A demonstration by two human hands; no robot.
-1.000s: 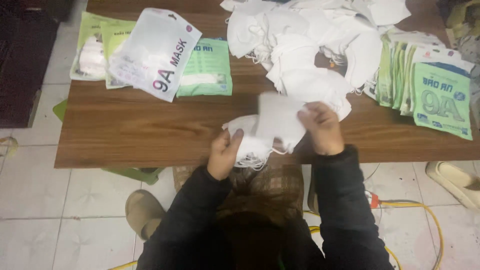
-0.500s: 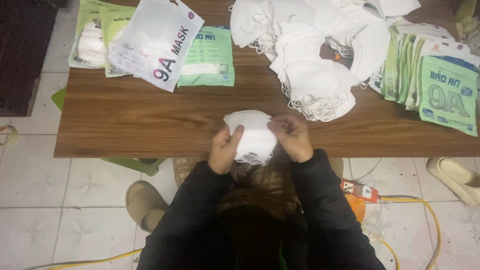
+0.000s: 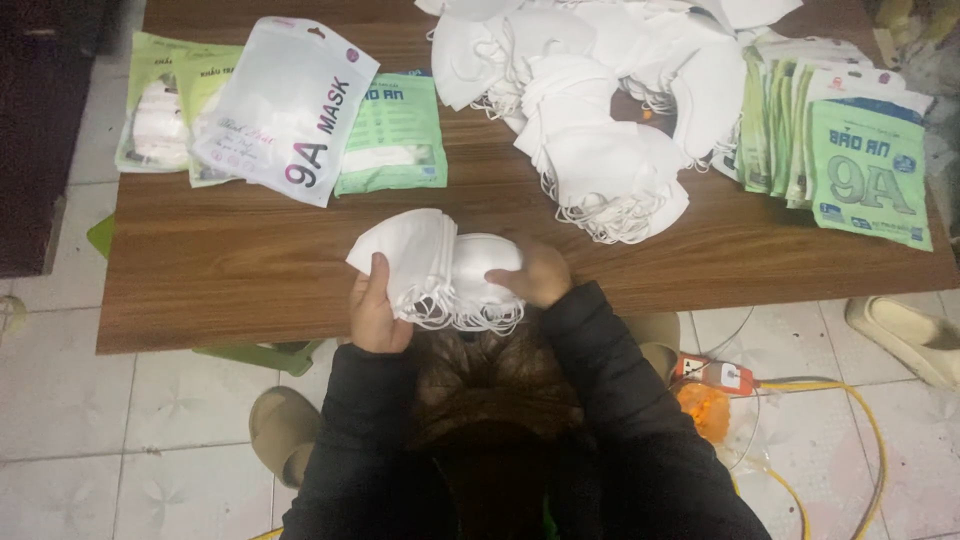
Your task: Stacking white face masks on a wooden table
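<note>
Both my hands hold a stack of white folded face masks [image 3: 440, 265] just above the near edge of the brown wooden table [image 3: 230, 270]. My left hand [image 3: 375, 310] grips the stack's left side, with thumb on top. On the right end my right hand [image 3: 540, 272] is pressed against the stack. Thin ear loops hang from the stack's underside. Dark jacket sleeves cover both my arms.
A big heap of loose white masks [image 3: 600, 110] lies at the table's far middle. Green printed pouches [image 3: 865, 165] are stacked at the right; a white pouch [image 3: 285, 110] and green pouches [image 3: 395, 135] lie at the left. Slippers, an orange power strip [image 3: 715, 375] and yellow cable sit on the tiled floor.
A second ago my right hand brought a mask from the heap side to the stack. Now both hands have closed on the stack, and it is turned more sideways.
</note>
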